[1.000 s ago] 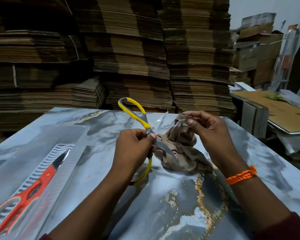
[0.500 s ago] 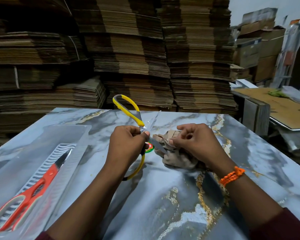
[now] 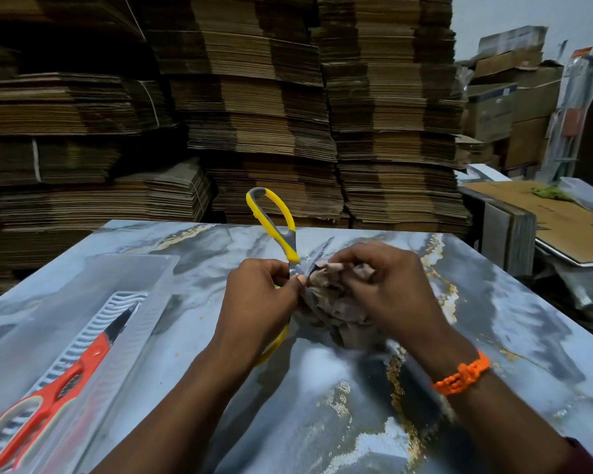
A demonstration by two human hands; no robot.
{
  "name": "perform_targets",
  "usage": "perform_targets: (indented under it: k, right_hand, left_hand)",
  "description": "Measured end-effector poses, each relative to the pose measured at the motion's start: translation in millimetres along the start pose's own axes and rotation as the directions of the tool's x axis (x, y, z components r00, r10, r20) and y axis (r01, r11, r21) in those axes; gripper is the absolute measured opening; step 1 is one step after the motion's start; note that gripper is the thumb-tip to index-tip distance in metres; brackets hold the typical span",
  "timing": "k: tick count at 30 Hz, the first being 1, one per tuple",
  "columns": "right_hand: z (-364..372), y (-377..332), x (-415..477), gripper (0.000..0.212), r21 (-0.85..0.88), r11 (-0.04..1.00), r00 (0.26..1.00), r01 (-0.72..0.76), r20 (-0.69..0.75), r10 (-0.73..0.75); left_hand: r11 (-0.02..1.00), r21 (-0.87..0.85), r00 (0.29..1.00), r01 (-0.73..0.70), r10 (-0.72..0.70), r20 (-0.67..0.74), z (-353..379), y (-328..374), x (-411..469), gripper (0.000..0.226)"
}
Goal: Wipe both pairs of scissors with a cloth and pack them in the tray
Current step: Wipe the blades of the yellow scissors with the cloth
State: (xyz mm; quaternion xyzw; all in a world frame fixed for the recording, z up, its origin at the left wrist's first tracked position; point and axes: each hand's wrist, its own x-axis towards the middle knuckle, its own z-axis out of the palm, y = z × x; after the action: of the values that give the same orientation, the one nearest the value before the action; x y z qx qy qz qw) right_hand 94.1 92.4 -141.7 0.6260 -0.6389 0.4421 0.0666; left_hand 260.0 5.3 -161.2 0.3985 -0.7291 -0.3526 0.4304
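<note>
Nearest, one orange pair of scissors [image 3: 65, 378] lies in the tray [image 3: 131, 265] on the desk [image 3: 510, 319], blades pointing away. The grip of the left hand [image 3: 257, 302] pinches one yellow pair [image 3: 278, 230], handle loop up and away, while the right hand [image 3: 384, 289] bunches a beige cloth [image 3: 339, 309] against its blades.

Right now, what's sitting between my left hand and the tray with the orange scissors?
Nothing: in the head view, only bare marble tabletop separates the left hand from the tray.
</note>
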Motion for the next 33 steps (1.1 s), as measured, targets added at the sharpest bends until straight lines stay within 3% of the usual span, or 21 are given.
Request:
perform_targets:
  k: [3, 10, 15, 17, 19, 25, 30, 33]
  right_hand:
    - [20, -9, -6, 0.017, 0.066, 0.997, 0.993, 0.042, -0.117, -0.034]
    - [22, 0, -3, 0.013, 0.218, 0.962, 0.964, -0.162, -0.172, 0.201]
    - [8, 5, 3, 0.011, 0.303, 0.931, 0.923, -0.204, -0.257, 0.286]
    - [5, 8, 3, 0.013, 0.229, 0.956, 0.916, -0.182, -0.314, 0.25]
    - [9, 5, -1, 0.016, 0.065, 0.994, 0.932, -0.089, -0.346, 0.106]
    - [39, -4, -14, 0.019, -0.031, 0.975, 0.957, 0.221, -0.185, -0.223]
    - [31, 7, -5, 0.019, -0.002, 0.989, 0.962, 0.149, -0.231, -0.145]
    - [28, 11, 1, 0.016, 0.031, 0.998, 0.959, 0.062, -0.278, -0.051]
  left_hand:
    - [0.991, 0.084, 0.995, -0.103, 0.104, -0.009, 3, 1, -5, 0.013]
    - [0.966, 0.116, 0.973, -0.23, 0.227, 0.037, 5, 0, -8, 0.028]
    - [0.936, 0.15, 0.948, -0.318, 0.314, 0.051, 7, 0, -8, 0.015]
    - [0.926, 0.172, 0.941, -0.337, 0.334, 0.044, 10, 2, -11, 0.014]
    - [0.929, 0.166, 0.944, -0.33, 0.329, 0.029, 12, 3, -14, 0.013]
    - [0.965, 0.099, 0.97, -0.244, 0.241, 0.035, 0, 0, -9, 0.018]
    - [0.985, 0.029, 0.983, -0.169, 0.166, 0.083, 0, 2, -6, 0.027]
    - [0.988, -0.014, 0.983, -0.156, 0.157, 0.092, 1, 2, -5, 0.017]
